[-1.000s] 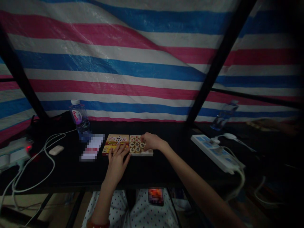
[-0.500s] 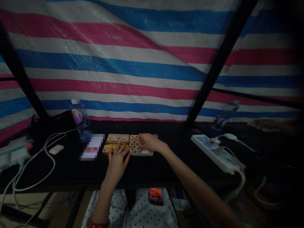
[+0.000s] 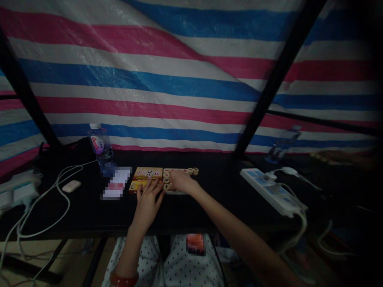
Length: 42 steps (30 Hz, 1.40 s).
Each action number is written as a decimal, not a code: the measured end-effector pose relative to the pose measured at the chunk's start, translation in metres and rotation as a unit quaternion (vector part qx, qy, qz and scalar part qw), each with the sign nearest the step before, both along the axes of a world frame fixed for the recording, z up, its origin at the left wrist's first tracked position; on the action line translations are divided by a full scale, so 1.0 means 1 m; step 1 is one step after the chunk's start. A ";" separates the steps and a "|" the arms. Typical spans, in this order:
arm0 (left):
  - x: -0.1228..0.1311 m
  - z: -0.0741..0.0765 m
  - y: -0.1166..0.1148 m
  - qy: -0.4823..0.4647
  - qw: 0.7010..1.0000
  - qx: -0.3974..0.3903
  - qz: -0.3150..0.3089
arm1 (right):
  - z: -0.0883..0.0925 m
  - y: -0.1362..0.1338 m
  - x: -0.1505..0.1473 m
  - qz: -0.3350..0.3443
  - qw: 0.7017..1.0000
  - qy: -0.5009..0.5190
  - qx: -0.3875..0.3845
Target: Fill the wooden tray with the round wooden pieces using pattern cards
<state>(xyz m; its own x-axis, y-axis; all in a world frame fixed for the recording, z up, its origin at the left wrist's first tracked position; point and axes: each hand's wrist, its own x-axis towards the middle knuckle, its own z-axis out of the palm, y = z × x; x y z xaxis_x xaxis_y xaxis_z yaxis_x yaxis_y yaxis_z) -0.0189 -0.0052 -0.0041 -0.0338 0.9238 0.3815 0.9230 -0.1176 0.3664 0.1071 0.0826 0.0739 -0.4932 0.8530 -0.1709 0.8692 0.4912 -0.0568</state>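
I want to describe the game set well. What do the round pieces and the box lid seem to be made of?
Round pieces: probably wood, pale tan and matte, with dark or red marks on top. Box lid: probably printed cardboard, flat, yellow-red artwork, slight sheen. The dim light leaves both uncertain.

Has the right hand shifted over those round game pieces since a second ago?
Yes. The right hand slid left across the tray, toward the lid.

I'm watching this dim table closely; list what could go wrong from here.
The right hand covers the tray of round game pieces; a slip could scatter them. Two loose pieces beside the tray may roll across the black table. The water bottle stands by white cables; a spill could wet them.
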 end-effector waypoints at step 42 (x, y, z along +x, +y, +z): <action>0.001 -0.001 0.000 -0.002 1.000 0.010 0.006 | 0.009 0.086 0.110 -0.200 0.974 0.052 -0.092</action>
<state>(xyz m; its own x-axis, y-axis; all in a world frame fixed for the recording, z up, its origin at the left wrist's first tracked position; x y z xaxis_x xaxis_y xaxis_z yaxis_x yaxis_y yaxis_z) -0.0177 -0.0053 -0.0053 -0.0457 0.9151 0.4005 0.9230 -0.1146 0.3673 0.2168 0.1682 0.0833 -0.1496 0.9405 -0.3052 0.9739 0.0869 -0.2095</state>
